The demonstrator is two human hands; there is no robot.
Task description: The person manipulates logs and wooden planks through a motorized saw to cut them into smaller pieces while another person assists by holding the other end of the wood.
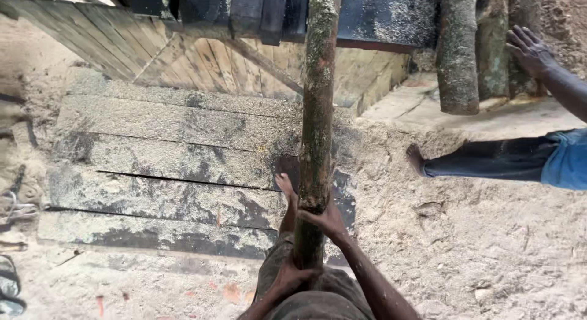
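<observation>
A long mossy log (317, 106) runs from my lap up to the dark machine at the top of the head view. My right hand (327, 221) grips it from the right side, higher up. My left hand (292, 274) clasps its near end, close to my knees. My bare foot (285, 188) shows just left of the log, resting on sawdust-covered planks.
Sawdust-coated dark planks (165, 167) lie side by side at left. Pale boards (202, 63) slope behind them. Another person's hand (529, 49) rests on upright logs (458, 57) at top right, their leg (489, 160) stretched over loose sawdust (465, 246).
</observation>
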